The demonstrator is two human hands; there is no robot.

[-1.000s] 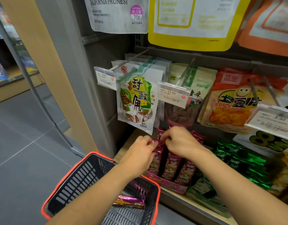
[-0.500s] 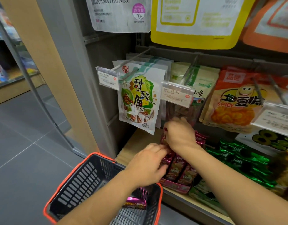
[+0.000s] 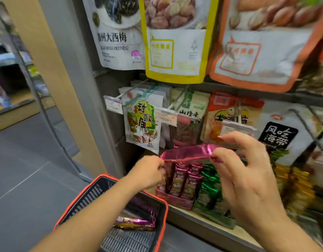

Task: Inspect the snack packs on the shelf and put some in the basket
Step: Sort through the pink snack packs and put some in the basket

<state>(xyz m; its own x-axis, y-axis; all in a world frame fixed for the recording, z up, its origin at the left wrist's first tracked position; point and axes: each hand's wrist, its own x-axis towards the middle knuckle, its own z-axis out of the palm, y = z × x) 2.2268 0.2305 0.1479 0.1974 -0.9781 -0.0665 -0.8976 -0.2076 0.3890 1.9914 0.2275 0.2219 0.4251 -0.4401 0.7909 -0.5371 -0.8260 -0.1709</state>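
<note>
Both hands pinch one pink snack pack (image 3: 188,154): left hand (image 3: 148,172) one end, right hand (image 3: 244,171) the other. Another pack (image 3: 135,222) lies in the basket (image 3: 162,215).

Left of the left hand (image 3: 148,171) the aisle floor (image 3: 29,170) lies open, and below its wrist the basket (image 3: 88,197) gapes upward, one loose pack (image 3: 135,222) on its bottom. The pink pack (image 3: 188,153) pinched between both hands bars the gap between them. Under the hands, boxed packs (image 3: 177,182) fill the shelf (image 3: 193,216); just above the right hand (image 3: 248,175) a price tag (image 3: 237,127) juts out.
</note>
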